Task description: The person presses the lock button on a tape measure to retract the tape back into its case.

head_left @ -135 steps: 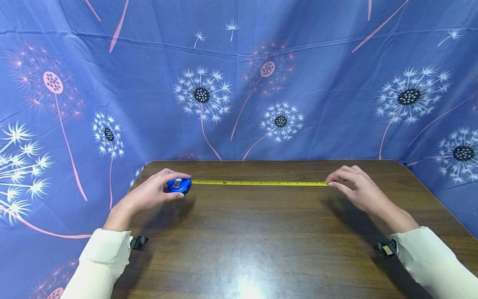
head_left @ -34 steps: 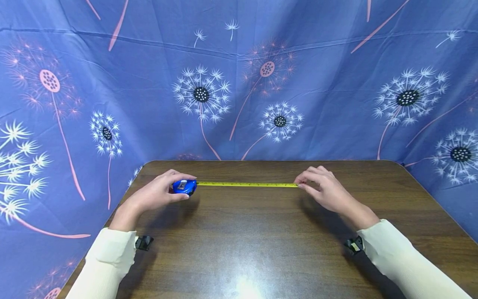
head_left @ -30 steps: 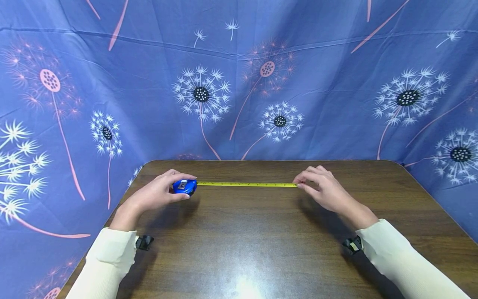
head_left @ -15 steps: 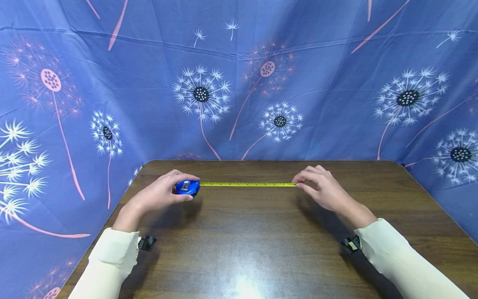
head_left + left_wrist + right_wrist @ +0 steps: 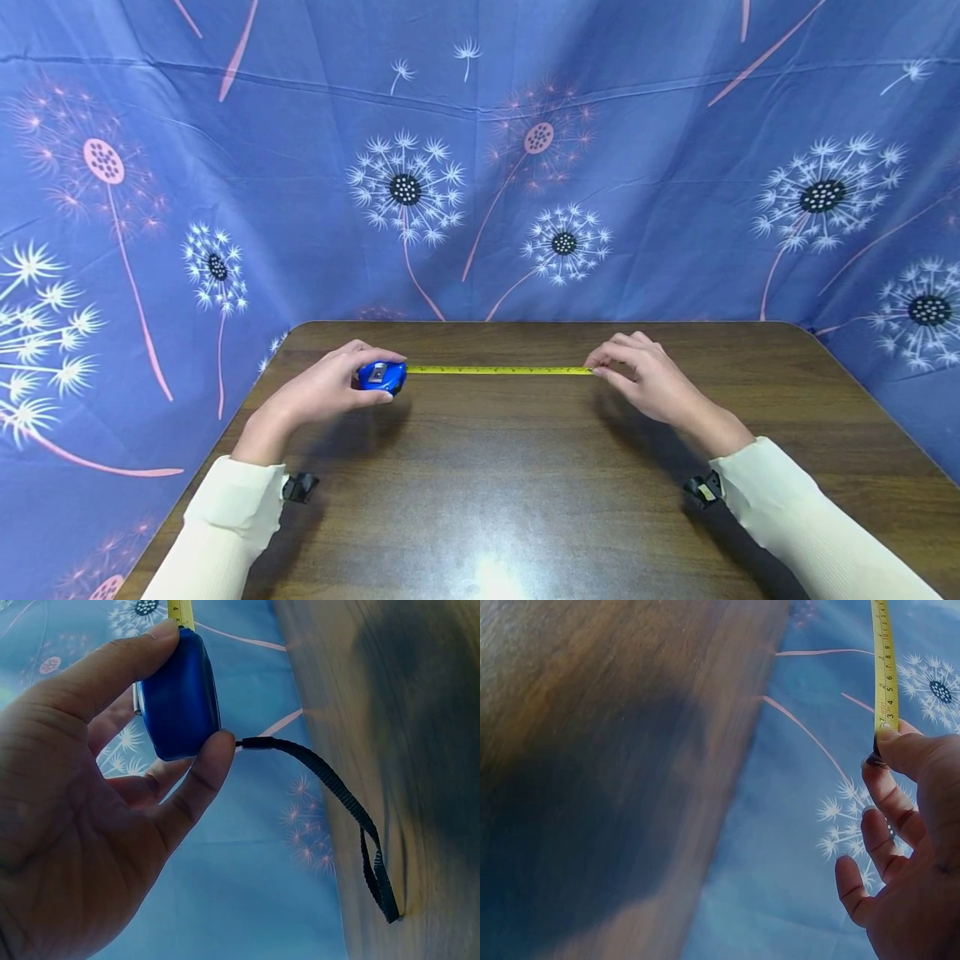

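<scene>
My left hand (image 5: pixel 322 387) grips the blue case of a tape measure (image 5: pixel 382 379) above the far left part of the table, thumb and fingers on opposite sides of it. From the case, the yellow blade (image 5: pixel 495 370) runs straight across to my right hand (image 5: pixel 648 379). There the thumb and a finger pinch its end; in the right wrist view the blade (image 5: pixel 886 667) shows black markings, and the other fingers are loosely bent below. A black wrist strap (image 5: pixel 337 784) hangs from the case in the left wrist view.
Both hands are over a brown wood-grain table (image 5: pixel 480 467), with shadows below them. A blue cloth (image 5: pixel 480 200) printed with dandelions hangs behind its back edge and at the sides. Black wrist cameras sit at both cuffs, such as the left one (image 5: pixel 300 487).
The right hand has come left with the blade's end, and the stretch of blade showing is much shorter. The left hand has shifted a little right with the case.
</scene>
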{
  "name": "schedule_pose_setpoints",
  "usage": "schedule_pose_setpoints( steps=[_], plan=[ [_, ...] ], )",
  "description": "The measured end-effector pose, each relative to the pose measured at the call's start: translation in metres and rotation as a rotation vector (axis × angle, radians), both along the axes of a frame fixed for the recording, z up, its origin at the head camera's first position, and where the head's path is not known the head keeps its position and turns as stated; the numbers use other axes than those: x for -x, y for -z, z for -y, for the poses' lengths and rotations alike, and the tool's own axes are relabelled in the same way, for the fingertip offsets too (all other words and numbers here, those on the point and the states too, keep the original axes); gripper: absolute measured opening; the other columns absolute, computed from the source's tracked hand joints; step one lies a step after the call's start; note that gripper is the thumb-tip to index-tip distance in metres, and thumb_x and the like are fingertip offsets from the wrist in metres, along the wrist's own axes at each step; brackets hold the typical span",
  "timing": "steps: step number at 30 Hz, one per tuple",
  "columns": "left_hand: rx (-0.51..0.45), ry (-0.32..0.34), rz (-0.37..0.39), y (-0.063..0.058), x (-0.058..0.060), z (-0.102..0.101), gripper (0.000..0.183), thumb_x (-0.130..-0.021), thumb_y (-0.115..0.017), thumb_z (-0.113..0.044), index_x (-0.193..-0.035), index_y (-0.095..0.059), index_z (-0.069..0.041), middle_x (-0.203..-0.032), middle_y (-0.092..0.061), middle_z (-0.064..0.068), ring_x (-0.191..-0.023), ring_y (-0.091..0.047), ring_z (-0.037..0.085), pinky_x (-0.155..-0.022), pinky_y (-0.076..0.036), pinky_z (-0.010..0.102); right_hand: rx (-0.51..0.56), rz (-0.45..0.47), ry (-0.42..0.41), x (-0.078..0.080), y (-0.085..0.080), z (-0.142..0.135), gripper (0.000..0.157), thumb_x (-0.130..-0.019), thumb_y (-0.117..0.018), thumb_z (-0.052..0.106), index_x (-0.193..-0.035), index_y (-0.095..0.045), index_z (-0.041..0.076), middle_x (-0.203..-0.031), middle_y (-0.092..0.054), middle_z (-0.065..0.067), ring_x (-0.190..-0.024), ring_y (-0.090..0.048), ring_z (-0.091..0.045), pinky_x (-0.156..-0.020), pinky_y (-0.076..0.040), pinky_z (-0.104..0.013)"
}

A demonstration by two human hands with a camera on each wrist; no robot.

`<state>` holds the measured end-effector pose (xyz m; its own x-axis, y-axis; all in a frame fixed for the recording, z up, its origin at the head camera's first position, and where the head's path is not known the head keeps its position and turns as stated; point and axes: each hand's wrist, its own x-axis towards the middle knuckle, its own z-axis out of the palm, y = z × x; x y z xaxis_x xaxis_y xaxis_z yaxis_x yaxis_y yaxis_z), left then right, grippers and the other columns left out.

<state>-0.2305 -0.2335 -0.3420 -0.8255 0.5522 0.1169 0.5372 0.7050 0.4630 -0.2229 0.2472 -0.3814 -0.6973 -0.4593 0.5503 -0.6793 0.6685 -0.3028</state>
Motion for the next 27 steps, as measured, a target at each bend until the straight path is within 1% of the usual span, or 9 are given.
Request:
schedule_pose_setpoints(
  steps=[4, 9, 16, 22, 27],
  plan=[
    [0.008, 0.002, -0.008, -0.001, 0.0, -0.004, 0.054, -0.092, -0.082, -0.03, -0.141, -0.063, -0.022, -0.119, -0.059, 0.008, -0.107, -0.059, 0.025, -0.092, -0.051, 0.048, 0.004, 0.01, -0.007, 0.001, 0.0, 0.002, 0.024, -0.09, -0.079, 0.002, -0.1, -0.074, 0.022, -0.096, -0.066, 0.012, -0.091, -0.056, -0.022, -0.08, -0.034, -0.043],
    [0.014, 0.013, -0.015, -0.002, -0.001, -0.008, 0.054, -0.092, -0.082, -0.03, -0.141, -0.063, -0.021, -0.119, -0.059, 0.008, -0.107, -0.059, 0.026, -0.092, -0.051, 0.048, 0.006, 0.007, -0.012, 0.001, 0.0, 0.004, 0.021, -0.09, -0.079, 0.002, -0.1, -0.074, 0.019, -0.096, -0.067, 0.012, -0.092, -0.058, -0.023, -0.082, -0.035, -0.044],
    [0.024, 0.018, -0.011, -0.004, -0.002, -0.013, 0.054, -0.092, -0.081, -0.03, -0.142, -0.063, -0.022, -0.119, -0.059, 0.008, -0.108, -0.059, 0.026, -0.092, -0.051, 0.047, 0.009, -0.003, -0.017, 0.002, -0.001, 0.006, 0.02, -0.089, -0.079, 0.001, -0.1, -0.075, 0.017, -0.096, -0.066, 0.012, -0.092, -0.057, -0.021, -0.081, -0.036, -0.043],
    [0.025, 0.013, -0.003, -0.004, -0.002, -0.017, 0.053, -0.092, -0.081, -0.031, -0.142, -0.063, -0.024, -0.12, -0.059, 0.008, -0.108, -0.059, 0.025, -0.092, -0.051, 0.047, 0.016, -0.002, -0.018, 0.002, -0.002, 0.009, 0.023, -0.089, -0.079, 0.001, -0.1, -0.074, 0.02, -0.095, -0.066, 0.012, -0.092, -0.057, -0.022, -0.081, -0.035, -0.042],
    [0.023, 0.025, -0.009, -0.003, -0.001, -0.019, 0.054, -0.092, -0.081, -0.032, -0.142, -0.063, -0.022, -0.12, -0.059, 0.007, -0.108, -0.058, 0.025, -0.093, -0.05, 0.047, 0.026, -0.011, -0.029, 0.002, -0.003, 0.011, 0.028, -0.088, -0.079, -0.002, -0.099, -0.074, 0.024, -0.095, -0.067, 0.011, -0.092, -0.058, -0.023, -0.082, -0.036, -0.044]
  ],
)
